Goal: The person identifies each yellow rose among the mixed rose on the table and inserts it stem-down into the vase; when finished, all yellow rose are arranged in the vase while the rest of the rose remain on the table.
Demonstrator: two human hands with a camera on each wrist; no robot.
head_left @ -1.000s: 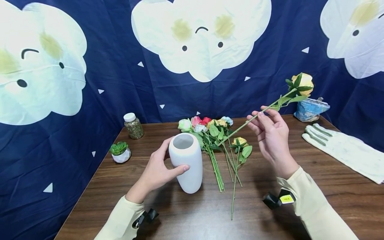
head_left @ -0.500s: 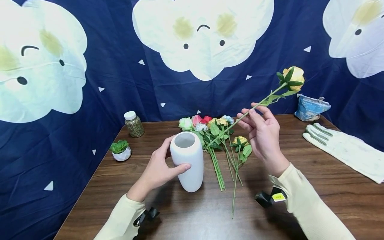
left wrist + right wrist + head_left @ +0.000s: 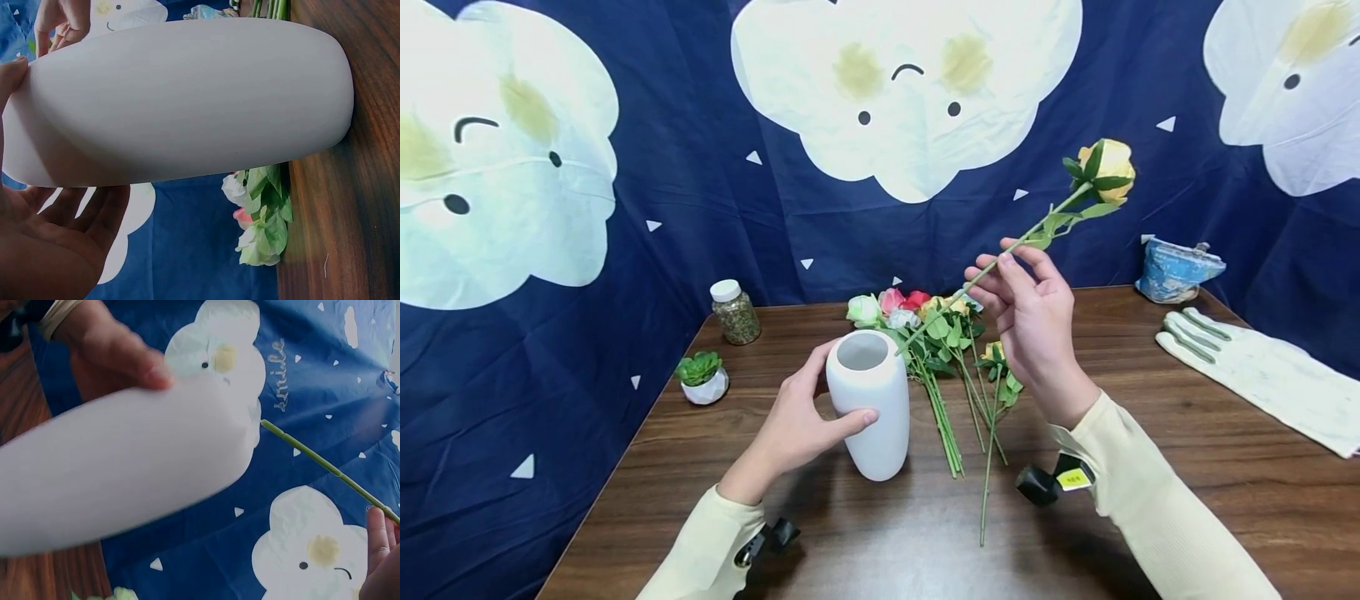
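Observation:
A white vase [image 3: 874, 417] stands upright on the table, its mouth facing up. My left hand [image 3: 801, 425] grips it from the left, thumb across the front and fingers behind; the left wrist view shows those fingers [image 3: 109, 215] under the vase wall [image 3: 181, 103]. My right hand [image 3: 1033, 325] pinches the stem of a yellow artificial rose [image 3: 1107, 171] between thumb and fingers. The bloom points up and right. In the head view the stem's lower end overlaps the right side of the vase rim; in the right wrist view the stem end [image 3: 265, 424] is just off the vase mouth.
Several artificial flowers [image 3: 925, 321] lie behind and right of the vase, with a single yellow rose [image 3: 992, 354] beside them. A jar of dried herbs [image 3: 736, 315] and a potted succulent [image 3: 702, 379] stand left. A glove [image 3: 1262, 375] and blue pouch [image 3: 1180, 271] are right.
My right hand has moved left and slightly up with the yellow rose, bringing the stem end from over the flower pile to the vase rim. The left hand keeps its grip on the vase.

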